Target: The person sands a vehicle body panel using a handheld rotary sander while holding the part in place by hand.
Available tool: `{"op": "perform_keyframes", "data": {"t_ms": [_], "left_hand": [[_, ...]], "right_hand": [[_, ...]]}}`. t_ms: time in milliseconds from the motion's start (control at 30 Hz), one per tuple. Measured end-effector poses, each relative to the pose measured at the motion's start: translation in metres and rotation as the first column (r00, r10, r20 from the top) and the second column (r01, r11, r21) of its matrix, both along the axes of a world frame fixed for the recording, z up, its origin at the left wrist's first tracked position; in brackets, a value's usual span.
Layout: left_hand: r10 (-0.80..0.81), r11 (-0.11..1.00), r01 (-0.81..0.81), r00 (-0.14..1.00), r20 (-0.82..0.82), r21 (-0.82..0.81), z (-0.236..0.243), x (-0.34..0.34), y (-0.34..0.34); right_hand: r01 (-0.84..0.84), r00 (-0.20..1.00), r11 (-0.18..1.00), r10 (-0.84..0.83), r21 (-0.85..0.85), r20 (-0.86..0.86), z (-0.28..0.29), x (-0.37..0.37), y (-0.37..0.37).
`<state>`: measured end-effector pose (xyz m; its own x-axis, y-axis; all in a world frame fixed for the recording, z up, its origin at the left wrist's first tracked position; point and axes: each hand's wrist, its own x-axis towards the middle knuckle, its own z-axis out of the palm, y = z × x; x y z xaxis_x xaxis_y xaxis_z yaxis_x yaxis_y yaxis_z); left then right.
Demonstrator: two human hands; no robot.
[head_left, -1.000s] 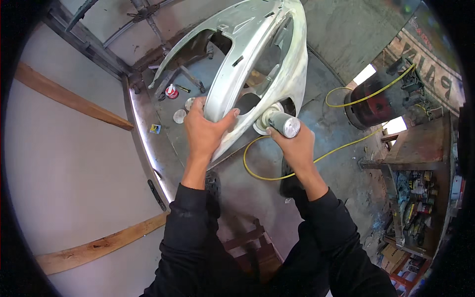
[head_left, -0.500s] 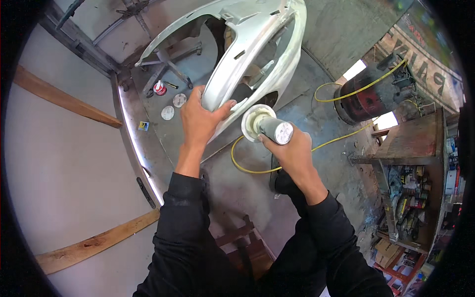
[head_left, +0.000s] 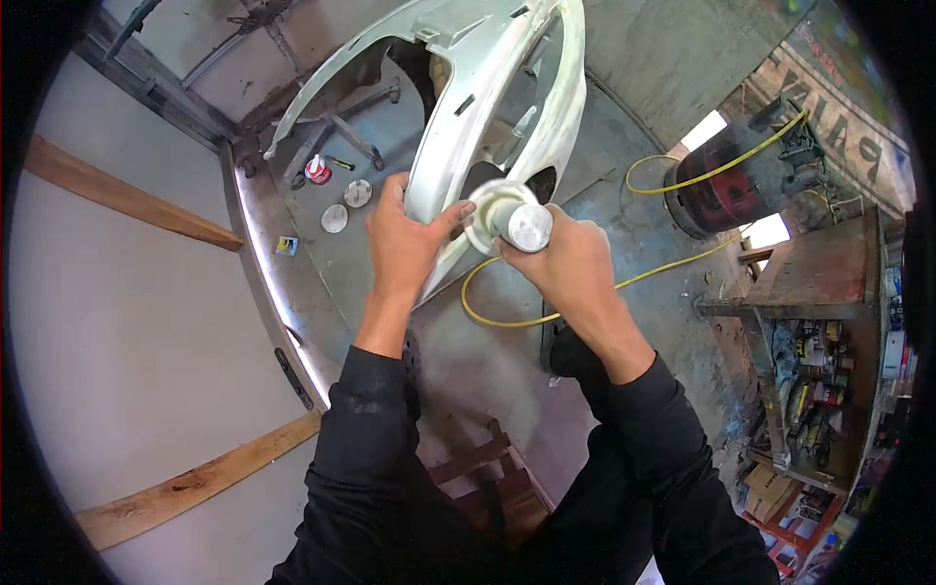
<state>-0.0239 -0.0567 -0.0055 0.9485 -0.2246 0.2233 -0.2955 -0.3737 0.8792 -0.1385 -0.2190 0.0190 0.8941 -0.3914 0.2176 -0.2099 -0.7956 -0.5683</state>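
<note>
A silver-white car bumper (head_left: 444,136) with pale sanded-looking patches stands in front of me, its openings turned upward. My left hand (head_left: 402,239) is closed around its near end, thumb on top. In my right hand (head_left: 570,249) is a round cream-coloured tool with a grey cylindrical handle (head_left: 529,227). Its wide, cup-like disc (head_left: 480,234) lies at the near right edge of the bumper, close to my left thumb. The disc's underside is hidden, so I cannot tell how it meets the surface.
A yellow hose (head_left: 487,317) loops over the floor to a dark red compressor tank (head_left: 717,185). On the right stands a cluttered wooden shelf (head_left: 804,283). Two round discs (head_left: 334,218) and a red tin (head_left: 318,171) lie left of the bumper. A white wall panel (head_left: 146,322) fills the left.
My right hand has brought the tool left and slightly away from me, closer to my left hand. The left hand keeps its hold on the bumper; the view has shifted a little.
</note>
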Motion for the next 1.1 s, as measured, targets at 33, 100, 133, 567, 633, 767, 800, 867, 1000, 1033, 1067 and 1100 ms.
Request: {"op": "perform_keyframes", "data": {"t_ms": [33, 100, 133, 567, 633, 767, 800, 867, 1000, 1033, 1067, 1100], "left_hand": [[0.013, 1.000, -0.013, 1.000, 0.003, 0.027, 0.002, 0.000, 0.000], [0.026, 0.998, -0.026, 1.000, 0.005, 0.054, 0.001, 0.000, 0.001], [0.023, 0.999, -0.023, 0.999, 0.024, 0.025, -0.003, 0.002, 0.001], [0.031, 1.000, -0.031, 0.999, 0.036, -0.004, -0.009, 0.004, 0.004], [0.032, 0.999, -0.031, 0.998, 0.051, -0.015, -0.011, 0.006, 0.005], [0.043, 0.999, -0.044, 0.998, 0.054, 0.018, -0.010, 0.008, 0.008], [0.045, 0.999, -0.046, 0.998, 0.053, 0.019, -0.009, 0.007, 0.009], [0.044, 0.999, -0.044, 0.999, 0.022, 0.030, -0.003, 0.005, 0.007], [0.029, 1.000, -0.029, 1.000, 0.008, -0.007, -0.010, 0.008, 0.009], [0.034, 0.999, -0.034, 0.999, 0.024, -0.022, -0.010, 0.008, 0.009], [0.039, 0.999, -0.037, 0.998, 0.041, -0.036, -0.010, 0.009, 0.009], [0.037, 0.999, -0.036, 0.998, 0.040, -0.036, -0.010, 0.009, 0.009]], "right_hand": [[0.008, 1.000, 1.000, -0.008, 0.008, 0.002, 0.000, 0.000, -0.001], [0.015, 0.998, 1.000, -0.014, 0.018, -0.055, 0.005, 0.001, 0.001], [0.013, 0.996, 0.999, -0.010, 0.034, -0.091, 0.005, 0.000, 0.004], [-0.047, 0.999, 0.984, 0.043, 0.174, 0.029, 0.004, 0.002, 0.009], [-0.054, 0.999, 0.985, 0.055, 0.161, 0.004, 0.004, 0.000, 0.014], [-0.058, 0.981, 0.986, 0.085, 0.155, -0.176, 0.011, -0.002, 0.024], [-0.060, 0.980, 0.986, 0.088, 0.157, -0.177, 0.010, -0.002, 0.025], [-0.032, 0.985, 0.985, 0.061, 0.172, -0.163, 0.009, -0.002, 0.024], [-0.054, 0.998, 0.976, 0.060, 0.212, -0.025, -0.002, 0.001, 0.013], [-0.055, 0.998, 0.975, 0.057, 0.216, -0.003, -0.002, 0.003, 0.012], [-0.056, 0.998, 0.974, 0.053, 0.219, 0.019, -0.002, 0.004, 0.011], [-0.054, 0.998, 0.974, 0.052, 0.220, 0.018, -0.003, 0.002, 0.013]]}}
